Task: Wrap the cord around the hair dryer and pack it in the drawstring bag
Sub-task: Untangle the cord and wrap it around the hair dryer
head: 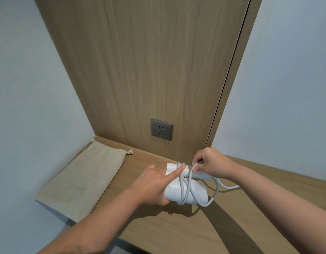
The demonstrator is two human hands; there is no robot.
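Observation:
A white hair dryer [197, 192] lies on the wooden shelf [176, 231], with several turns of its white cord [184, 191] around the body. My left hand [153, 186] grips the dryer from the left, its index finger stretched over the cord loops near the folded handle. My right hand [211, 165] pinches a strand of the cord just above the dryer. A loose length of cord [229, 187] trails to the right on the shelf. The beige drawstring bag [85, 178] lies flat at the shelf's left end, apart from both hands.
A grey wall socket [161, 129] sits in the wood panel behind the shelf, with nothing plugged in. Pale walls close the shelf in on the left and right. The shelf's front edge [122, 182] runs diagonally below my left forearm.

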